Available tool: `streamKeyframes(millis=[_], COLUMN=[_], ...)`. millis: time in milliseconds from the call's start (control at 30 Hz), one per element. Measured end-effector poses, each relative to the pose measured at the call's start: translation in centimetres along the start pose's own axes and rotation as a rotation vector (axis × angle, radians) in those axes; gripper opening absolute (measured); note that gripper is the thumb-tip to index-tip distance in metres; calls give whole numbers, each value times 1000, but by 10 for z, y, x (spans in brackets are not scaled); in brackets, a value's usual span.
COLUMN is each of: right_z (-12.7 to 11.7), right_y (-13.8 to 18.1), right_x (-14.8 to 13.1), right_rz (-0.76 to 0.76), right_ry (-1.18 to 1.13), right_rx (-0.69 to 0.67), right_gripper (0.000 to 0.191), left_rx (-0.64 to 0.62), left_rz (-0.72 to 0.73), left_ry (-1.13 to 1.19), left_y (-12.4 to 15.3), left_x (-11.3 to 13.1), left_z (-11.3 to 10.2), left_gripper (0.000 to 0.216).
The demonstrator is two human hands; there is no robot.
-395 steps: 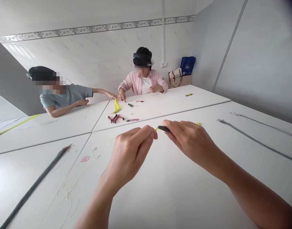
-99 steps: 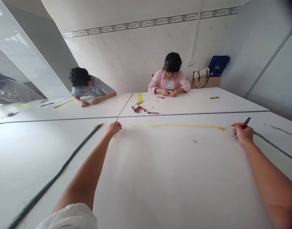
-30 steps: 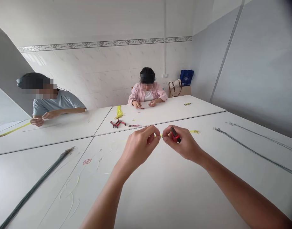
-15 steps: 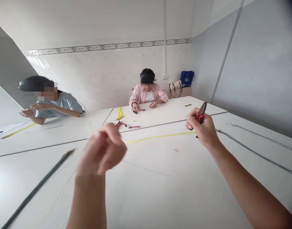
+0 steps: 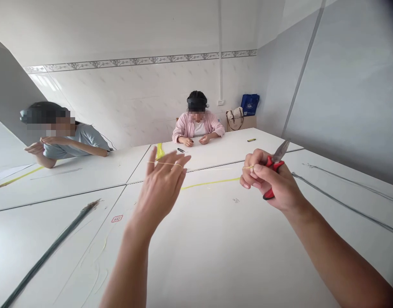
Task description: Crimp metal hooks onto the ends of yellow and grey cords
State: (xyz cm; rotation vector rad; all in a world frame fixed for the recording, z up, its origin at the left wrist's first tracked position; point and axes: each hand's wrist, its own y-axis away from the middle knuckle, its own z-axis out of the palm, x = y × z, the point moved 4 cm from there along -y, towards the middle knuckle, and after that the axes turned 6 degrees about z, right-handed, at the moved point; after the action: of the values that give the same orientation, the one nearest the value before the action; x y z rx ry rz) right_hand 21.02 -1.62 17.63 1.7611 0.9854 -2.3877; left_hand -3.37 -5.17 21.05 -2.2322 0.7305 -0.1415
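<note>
My left hand is raised over the table with its fingers spread. A thin yellow strand runs across those fingers; how it is held there I cannot tell. My right hand grips pliers with red handles, their dark jaws pointing up and right. Between its thumb and forefinger shows a short bit of yellow strand. Behind both hands, a longer yellow strand bundle lies on the white table.
A dark green wire bundle lies at left, near loose pale strands. Grey wires stretch along the right. Two people sit across the table, one in pink, one in light blue. A yellow cutter lies at the back.
My left hand has opened from a curled shape and turned, with a yellow strand now across its fingers. The pliers in my right hand have tilted further right.
</note>
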Motion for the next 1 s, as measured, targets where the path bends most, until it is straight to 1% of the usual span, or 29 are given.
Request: streamKeyframes(millis=[33,100,133,200,233,267,333,400,433,467,500,533,567,633,667,700,733,767,800,900,933,1000], right_z=[-1,-3,-4,-7,-9,-11,-15,-18,-18,-18,-16,-13,-9,0,5,10,15,20,24,29,30,29], right_y=[0,-2,-3,-6,-7,-9,-12,-14,-15,-16,-16,-15,-14,-10,-7,-5,-2,1,4,8,9,10], right_x=[-1,-3,-3,-1,0,2,7,14,17,21,23,26,28,30,30,30,29,28,27,23,20,17], right_rz=[5,12,13,9,7,6,14,32,39,42,41,38,36,31,29,27,27,29,32,16,-2,-40], right_ry=[-27,-47,-50,-57,-59,-58,-38,12,49,96,149,204,259,347,378,398,409,413,415,401,392,373], right_rx=[13,44,62,106,134,164,214,227,216,194,165,133,102,54,36,21,5,-10,-22,-19,-7,11], right_gripper=[24,26,26,26,26,26,25,24,23,23,23,22,22,23,23,23,23,24,23,24,24,24], left_rx=[-122,-286,-337,-386,-399,-421,-499,-561,-557,-513,-426,-303,-161,95,187,253,290,292,266,111,77,82], left_rz=[16,-36,-90,-179,-190,-166,-59,53,91,103,81,26,-59,-221,-267,-279,-256,-200,-120,109,144,137], left_ry=[-43,-36,-9,112,213,347,671,1017,1179,1312,1404,1442,1421,1261,1168,1077,981,873,751,403,342,303], left_y=[1,5,7,9,9,8,8,8,9,9,8,7,6,4,3,2,0,-2,-4,-6,-5,-3], left_x=[2,1,-1,-3,-3,0,8,18,22,25,26,25,24,23,24,28,33,39,46,64,67,68], left_z=[9,21,23,21,17,13,3,-7,-11,-14,-15,-16,-14,-10,-8,-6,-4,-1,3,17,20,24], left_gripper=[37,40,40,40,39,37,37,40,42,42,42,43,45,47,47,45,43,41,38,34,31,23])
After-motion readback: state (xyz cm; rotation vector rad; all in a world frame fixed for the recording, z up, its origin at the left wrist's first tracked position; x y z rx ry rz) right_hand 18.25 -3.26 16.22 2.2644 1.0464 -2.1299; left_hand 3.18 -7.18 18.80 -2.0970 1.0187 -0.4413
